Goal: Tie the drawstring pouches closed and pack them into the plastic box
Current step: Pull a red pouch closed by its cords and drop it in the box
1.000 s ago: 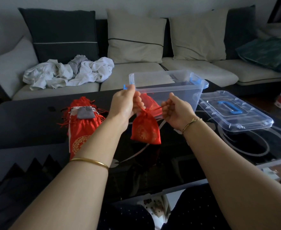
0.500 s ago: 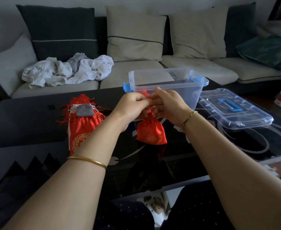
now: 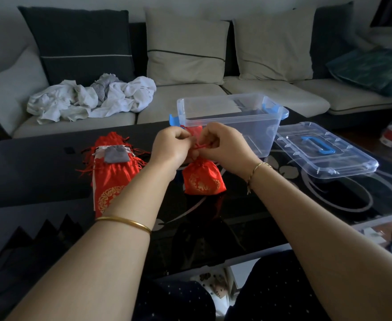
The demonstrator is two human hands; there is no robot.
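A second ago our two hands were spread apart, drawing the red cords taut with the pouch hanging between them. Now they have come together over its neck. We take this to mean that the mouth is cinched and the knot is being worked, so this pouch is close to ready for packing.

The left hand [image 3: 174, 147] and right hand [image 3: 222, 144] nearly touch, fingers curled. Each grip is narrow, pinching the red drawstring [image 3: 200, 146], a short loop of which shows between them. The red drawstring pouch [image 3: 203, 179] hangs directly beneath both grips, gathered at the neck, its gold-printed body low over the black glass surface [image 3: 28, 163]. We cannot tell whether it rests there.

The clear plastic box [image 3: 248, 135] stands open just behind the hands, its lid [image 3: 324, 151] lying beside it to the right. To the left, near the left forearm, lies a pile of red pouches [image 3: 114, 177] with a small grey pouch [image 3: 116, 154] on top, their cords loose. By our reckoning most of the tying is still ahead.
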